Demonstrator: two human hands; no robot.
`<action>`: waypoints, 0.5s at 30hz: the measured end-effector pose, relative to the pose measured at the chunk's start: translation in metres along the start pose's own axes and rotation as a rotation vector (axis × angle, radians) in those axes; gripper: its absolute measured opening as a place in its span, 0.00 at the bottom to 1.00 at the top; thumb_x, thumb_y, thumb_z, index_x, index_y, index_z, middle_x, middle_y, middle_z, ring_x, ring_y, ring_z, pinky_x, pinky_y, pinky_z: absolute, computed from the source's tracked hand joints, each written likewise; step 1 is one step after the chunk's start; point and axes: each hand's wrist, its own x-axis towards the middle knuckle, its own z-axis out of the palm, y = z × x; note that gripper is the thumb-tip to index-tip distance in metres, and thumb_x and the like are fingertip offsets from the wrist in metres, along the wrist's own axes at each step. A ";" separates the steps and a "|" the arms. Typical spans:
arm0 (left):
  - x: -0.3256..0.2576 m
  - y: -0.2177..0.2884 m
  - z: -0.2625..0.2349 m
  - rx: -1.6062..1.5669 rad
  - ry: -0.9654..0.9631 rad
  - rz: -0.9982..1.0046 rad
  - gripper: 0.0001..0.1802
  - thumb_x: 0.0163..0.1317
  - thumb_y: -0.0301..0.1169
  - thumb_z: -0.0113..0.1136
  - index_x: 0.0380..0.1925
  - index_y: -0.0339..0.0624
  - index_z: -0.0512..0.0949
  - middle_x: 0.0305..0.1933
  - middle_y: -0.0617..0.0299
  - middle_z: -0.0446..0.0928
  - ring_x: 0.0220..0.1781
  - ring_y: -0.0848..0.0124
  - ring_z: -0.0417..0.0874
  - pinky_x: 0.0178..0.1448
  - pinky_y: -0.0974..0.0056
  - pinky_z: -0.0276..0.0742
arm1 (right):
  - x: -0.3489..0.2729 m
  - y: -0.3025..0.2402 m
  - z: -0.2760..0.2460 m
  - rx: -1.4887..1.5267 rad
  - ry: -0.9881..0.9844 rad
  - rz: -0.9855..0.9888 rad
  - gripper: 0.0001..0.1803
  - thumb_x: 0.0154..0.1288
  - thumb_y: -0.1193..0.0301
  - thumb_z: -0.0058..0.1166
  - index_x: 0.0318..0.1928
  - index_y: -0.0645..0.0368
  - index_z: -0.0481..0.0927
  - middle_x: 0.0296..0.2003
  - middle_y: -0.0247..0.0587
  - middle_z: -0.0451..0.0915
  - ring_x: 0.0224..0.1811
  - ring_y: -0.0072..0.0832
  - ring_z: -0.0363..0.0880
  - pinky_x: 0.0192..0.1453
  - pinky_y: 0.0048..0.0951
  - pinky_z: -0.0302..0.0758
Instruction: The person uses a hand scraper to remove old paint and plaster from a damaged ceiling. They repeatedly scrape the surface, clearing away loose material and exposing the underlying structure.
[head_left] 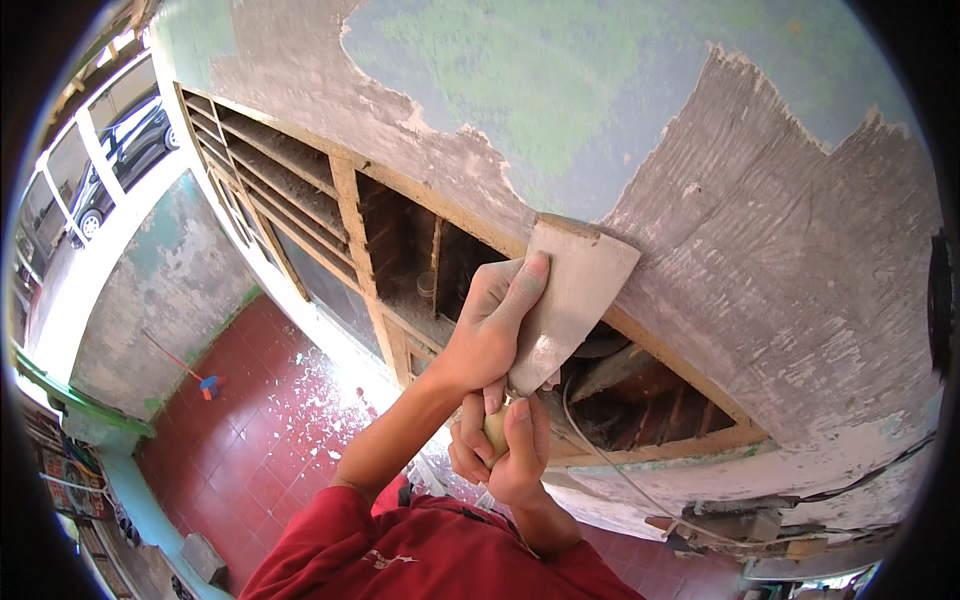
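Note:
A wide, dust-coated scraper (572, 300) is held in both hands. My right hand (515, 455) is wrapped round its pale handle (495, 432). Higher up, my left hand (500, 310) grips the side of the blade, thumb lying on its face and the other fingers partly hidden behind. The blade's broad edge meets the wall (760, 230) just above the wooden vent frame, where the green and blue-grey paint (560, 80) ends in a ragged border. Bare, scratched grey surface shows on both sides of that paint.
Below the wall, a wooden frame (345, 200) holds slats and dark openings. A thin cable (610, 465) hangs at the right. Paint flakes (300, 400) litter the red tiled floor (225, 450), where a long-handled tool with a blue head (209, 387) leans. A dark car (130, 150) stands outside.

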 end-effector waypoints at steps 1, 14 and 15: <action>-0.002 0.002 0.001 -0.008 0.010 -0.016 0.25 0.72 0.44 0.38 0.30 0.33 0.73 0.20 0.64 0.74 0.15 0.81 0.72 0.17 0.76 0.69 | 0.000 0.000 -0.002 0.010 -0.010 0.008 0.19 0.73 0.52 0.25 0.39 0.55 0.58 0.15 0.33 0.58 0.07 0.16 0.48 0.08 0.20 0.51; -0.007 0.008 0.012 -0.141 0.039 -0.065 0.26 0.71 0.46 0.37 0.30 0.33 0.71 0.18 0.60 0.74 0.12 0.75 0.75 0.13 0.72 0.72 | -0.016 0.000 -0.017 -0.262 -0.042 -0.079 0.17 0.69 0.61 0.41 0.48 0.61 0.59 0.13 0.39 0.66 0.10 0.16 0.56 0.14 0.17 0.55; -0.006 0.010 0.012 -0.157 0.035 -0.078 0.26 0.71 0.46 0.37 0.30 0.33 0.71 0.18 0.60 0.74 0.12 0.75 0.75 0.13 0.72 0.72 | -0.015 -0.001 -0.016 -0.295 -0.031 -0.078 0.17 0.69 0.61 0.40 0.47 0.61 0.59 0.12 0.38 0.66 0.10 0.16 0.55 0.14 0.17 0.54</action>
